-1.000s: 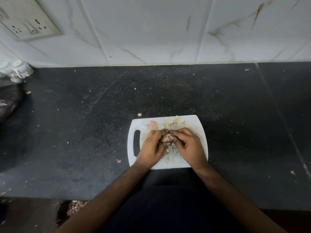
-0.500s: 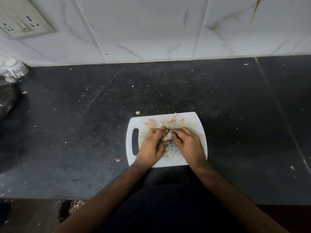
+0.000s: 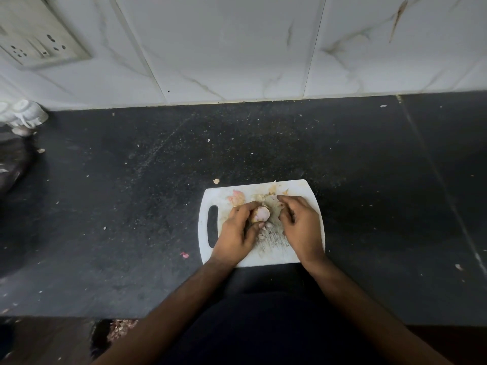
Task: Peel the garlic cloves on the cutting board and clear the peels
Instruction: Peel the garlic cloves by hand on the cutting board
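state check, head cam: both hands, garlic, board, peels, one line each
left hand: grips the garlic, over the board
right hand: fingers curled, apart from the garlic; a held peel can't be told
garlic: pinkish skin still on
cutting board: flat on the counter, scored, littered
peels: loose at the board's far edge, not cleared

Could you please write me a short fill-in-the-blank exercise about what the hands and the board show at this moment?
1. The garlic is held in the person's ____ hand.
2. The cutting board is ____ in colour.
3. The board's handle slot lies on the side of the person's ____ hand.
4. The board rests on a ____ countertop.

Missing words: left; white; left; black
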